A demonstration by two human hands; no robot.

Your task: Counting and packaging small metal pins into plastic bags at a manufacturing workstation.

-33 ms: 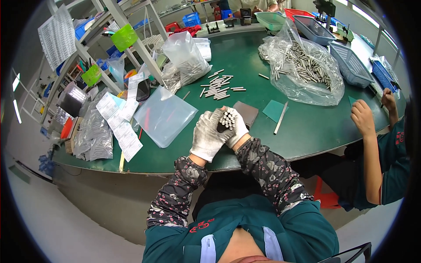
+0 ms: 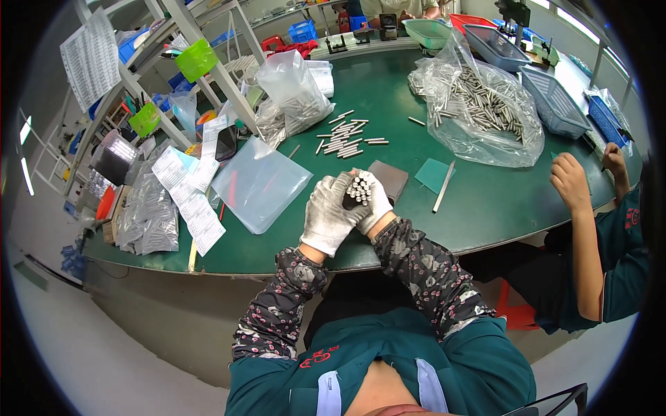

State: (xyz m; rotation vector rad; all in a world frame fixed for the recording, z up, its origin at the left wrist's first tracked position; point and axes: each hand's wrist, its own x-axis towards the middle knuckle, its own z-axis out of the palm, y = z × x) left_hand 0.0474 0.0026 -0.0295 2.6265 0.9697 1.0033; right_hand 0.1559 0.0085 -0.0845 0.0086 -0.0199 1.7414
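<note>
A bundle of short metal pins (image 2: 359, 188) is gripped between my two gloved hands, their round ends facing up toward me. My left hand (image 2: 331, 211), in a white glove with grey smudges, wraps the bundle from the left. From the other side my right hand (image 2: 378, 202), also gloved, closes round it; some of its fingers are hidden behind the pins. Just beyond my hands, a loose group of similar pins (image 2: 342, 142) lies on the green table (image 2: 388, 90). A brown flat block (image 2: 389, 179) sits right beside my right hand.
Left of my hands lies a clear plastic bag (image 2: 260, 186), near paper slips (image 2: 186, 191). A large open bag of pins (image 2: 485, 104) stands at the far right by grey baskets (image 2: 555, 100). A thin strip (image 2: 444, 187) lies nearer. A co-worker's hand (image 2: 571, 182) is at the right edge.
The co-worker's near hand at the right has shifted slightly left and up. My hands and the bundle of pins show no visible movement.
</note>
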